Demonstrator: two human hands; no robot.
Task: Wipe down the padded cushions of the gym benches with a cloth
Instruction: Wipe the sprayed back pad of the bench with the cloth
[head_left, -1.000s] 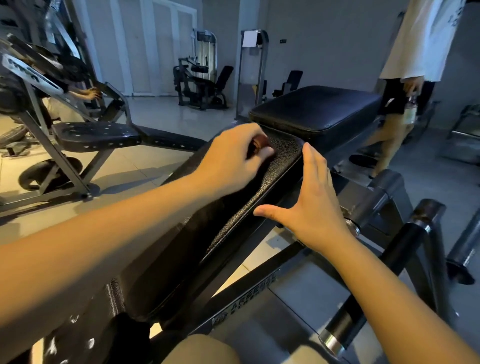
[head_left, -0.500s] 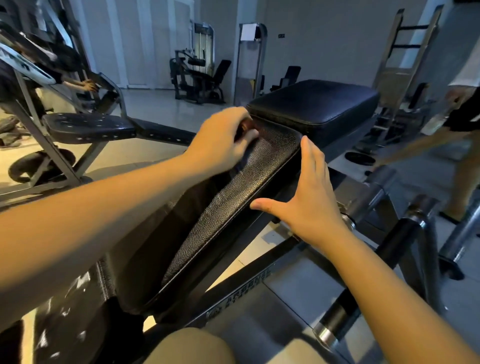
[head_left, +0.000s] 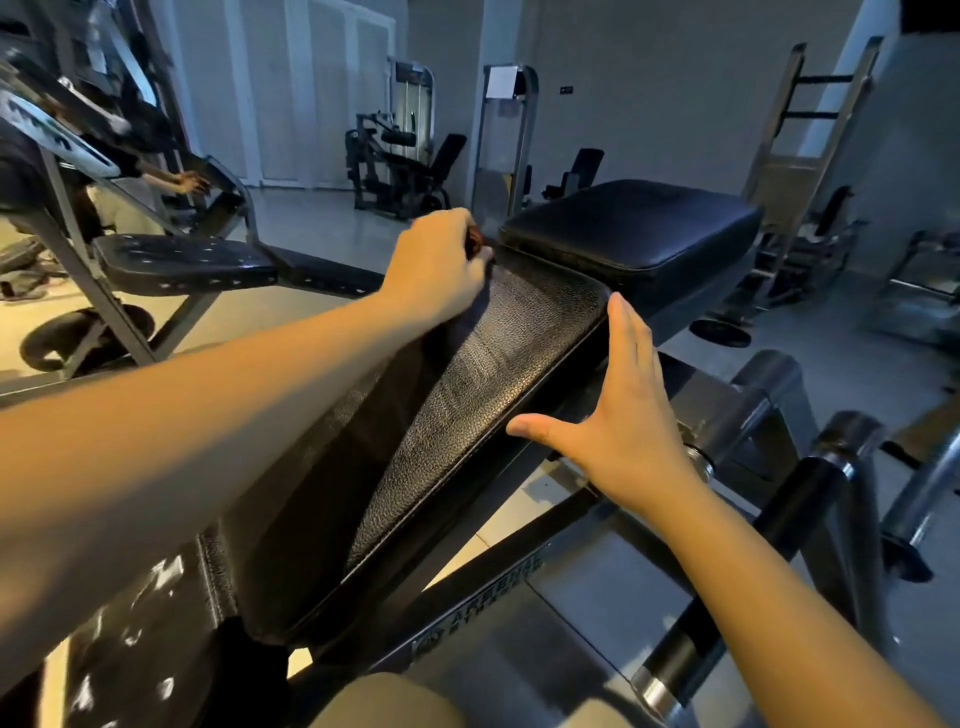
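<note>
A long black textured bench cushion slopes away from me through the middle of the view. My left hand is closed on a small dark reddish cloth at the cushion's far left corner; only a scrap of the cloth shows past my fingers. My right hand lies flat with fingers straight and thumb spread against the cushion's right side edge. A second, thicker black seat cushion sits just beyond the far end.
Chrome and black roller bars of the bench frame stand at right. A perforated footplate and machine frame lie at left, where another person's hand shows. Weight machines line the back wall.
My left hand with the cloth has slid left and farther up the cushion toward its far corner. A person who walked past at right has left the view. My right hand stays put.
</note>
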